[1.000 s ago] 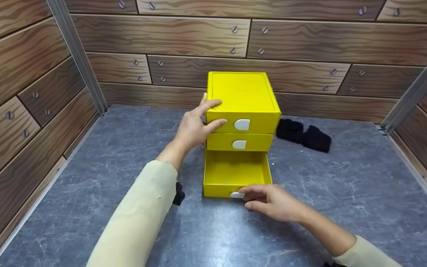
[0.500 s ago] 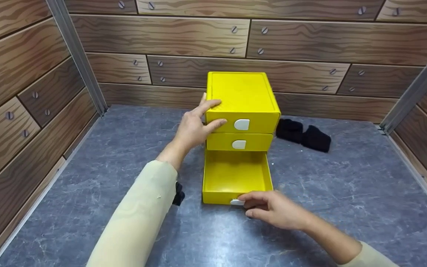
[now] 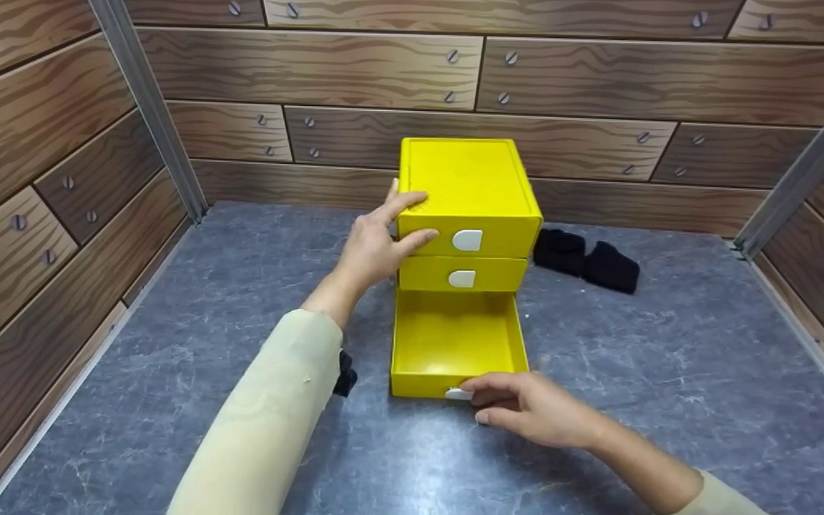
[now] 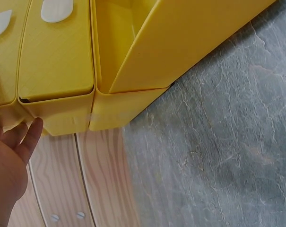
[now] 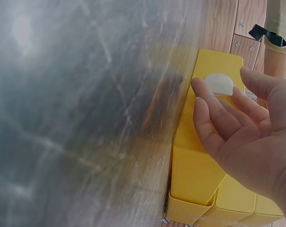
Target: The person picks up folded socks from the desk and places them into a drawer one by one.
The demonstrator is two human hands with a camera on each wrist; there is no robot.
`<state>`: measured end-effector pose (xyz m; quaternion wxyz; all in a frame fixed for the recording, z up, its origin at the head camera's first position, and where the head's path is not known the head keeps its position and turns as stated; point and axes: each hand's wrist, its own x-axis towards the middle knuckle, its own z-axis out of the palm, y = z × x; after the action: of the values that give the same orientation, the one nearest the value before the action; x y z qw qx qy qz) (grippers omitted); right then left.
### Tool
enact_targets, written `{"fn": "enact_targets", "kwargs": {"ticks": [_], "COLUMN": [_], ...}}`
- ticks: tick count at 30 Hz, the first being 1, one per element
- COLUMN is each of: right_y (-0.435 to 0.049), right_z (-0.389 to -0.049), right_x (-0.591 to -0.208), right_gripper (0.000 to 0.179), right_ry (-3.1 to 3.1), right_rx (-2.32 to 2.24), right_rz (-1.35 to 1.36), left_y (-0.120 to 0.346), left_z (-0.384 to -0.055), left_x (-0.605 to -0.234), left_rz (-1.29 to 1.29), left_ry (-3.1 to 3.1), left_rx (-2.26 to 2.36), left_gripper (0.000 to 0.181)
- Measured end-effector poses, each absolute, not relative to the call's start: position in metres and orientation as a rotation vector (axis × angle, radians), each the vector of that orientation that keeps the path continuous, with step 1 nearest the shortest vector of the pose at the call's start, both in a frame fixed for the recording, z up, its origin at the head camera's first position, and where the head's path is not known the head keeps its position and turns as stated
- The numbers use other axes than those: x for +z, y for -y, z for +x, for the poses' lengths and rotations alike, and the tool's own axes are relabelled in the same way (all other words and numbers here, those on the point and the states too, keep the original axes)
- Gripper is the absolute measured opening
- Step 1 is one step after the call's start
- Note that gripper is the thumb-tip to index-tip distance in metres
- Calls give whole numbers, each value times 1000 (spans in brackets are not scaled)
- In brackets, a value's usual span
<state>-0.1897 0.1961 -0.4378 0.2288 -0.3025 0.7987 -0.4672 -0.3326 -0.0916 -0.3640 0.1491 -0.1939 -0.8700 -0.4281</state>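
Observation:
A yellow drawer cabinet (image 3: 469, 175) with three stacked drawers stands on the grey marbled surface. Its bottom drawer (image 3: 448, 332) is pulled well out, and nothing lies on the visible drawer floor. The upper two drawers are closed, each with a white tab handle on its front. My left hand (image 3: 376, 243) steadies the cabinet's upper left corner, thumb on the top drawer's front and index finger across the top. At the bottom drawer's front, my right hand (image 3: 537, 408) hooks its fingers at the white handle (image 5: 219, 84), its thumb held apart below in the head view.
Two black cloth pieces (image 3: 584, 261) lie on the surface to the right of the cabinet. A black item (image 3: 345, 373) shows beside the left sleeve (image 3: 269, 408). Wood-print panels (image 3: 355, 71) wall the surface at the back and both sides.
The bottom drawer has slid farther out toward me with my right hand at its handle, mostly in the first half second. My left hand and the cabinet body have stayed put.

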Motion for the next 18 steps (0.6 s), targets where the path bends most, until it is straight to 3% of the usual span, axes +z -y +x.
{"fn": "enact_targets", "kwargs": {"ticks": [11,18], "right_y": [-197,-213], "right_z": [-188,-192], "right_x": [-438,-422], "right_gripper": [39,40], "right_ry": [-2185,-2229], "right_rx": [-1304,-1293], "right_rz": [-847,-992], "left_y": [91,92], "left_z": [-330,-331], "left_x": [-363,-363], "left_rz": [-541,-530], "left_ry": [2512,2529], "left_rx": [-1263,-1260], "left_gripper": [64,65]}}
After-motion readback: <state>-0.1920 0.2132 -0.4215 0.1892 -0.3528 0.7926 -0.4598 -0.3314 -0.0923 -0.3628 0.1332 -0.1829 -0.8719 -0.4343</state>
